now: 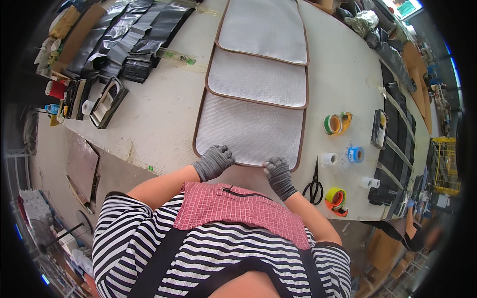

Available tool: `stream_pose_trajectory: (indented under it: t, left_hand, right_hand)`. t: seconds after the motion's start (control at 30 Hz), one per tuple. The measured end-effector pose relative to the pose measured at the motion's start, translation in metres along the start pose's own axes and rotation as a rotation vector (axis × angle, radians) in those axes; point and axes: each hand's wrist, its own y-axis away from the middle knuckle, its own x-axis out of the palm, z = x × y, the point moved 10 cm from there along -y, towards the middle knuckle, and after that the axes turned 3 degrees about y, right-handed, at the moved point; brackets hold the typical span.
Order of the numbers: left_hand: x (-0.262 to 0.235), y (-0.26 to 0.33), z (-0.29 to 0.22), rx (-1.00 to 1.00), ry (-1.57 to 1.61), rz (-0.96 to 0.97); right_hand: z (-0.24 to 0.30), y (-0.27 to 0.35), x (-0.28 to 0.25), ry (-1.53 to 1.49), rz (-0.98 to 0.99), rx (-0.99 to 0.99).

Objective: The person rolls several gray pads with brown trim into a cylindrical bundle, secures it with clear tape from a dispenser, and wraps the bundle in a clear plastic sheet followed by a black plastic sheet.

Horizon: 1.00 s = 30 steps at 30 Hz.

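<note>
Three silver quilted-looking mats (pixel 248 124) with brown bound edges lie overlapped in a stepped row on the table, running away from me. At the near edge of the closest mat, my left hand (pixel 215 162), in a grey glove, has its fingers curled over the left part of the border. Farther right along that same edge, my right hand (pixel 279 176), also gloved, pinches the border near the corner. The undersides of the mat and my thumbs are mostly hidden. Black-handled scissors (pixel 315 182) lie just right of my right hand.
Right of the mats are tape dispensers (pixel 336 199), a blue tape roll (pixel 355 154) and small white rolls (pixel 329 159). Black plastic bags (pixel 134 35) are stacked at far left, beside a black-framed holder (pixel 108 103). Another person's arm (pixel 410 223) shows at lower right.
</note>
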Motion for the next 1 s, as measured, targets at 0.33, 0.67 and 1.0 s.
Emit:
stream_pose_trajectory:
  t: [0.33,0.67,1.0]
  left_hand:
    - [-0.006,0.016,-0.003,-0.253,0.044,-0.125]
    - [0.015,0.019,-0.034,0.026,-0.204,-0.205]
    - [0.028,0.041,-0.016,0.003,-0.124,-0.226]
  right_hand:
    - [-0.021,0.003,0.027,-0.093,0.211,0.397]
    - [0.027,0.007,0.018,0.312,0.028,0.141]
    - [0.020,0.040,0.004,0.266,-0.185,-0.042]
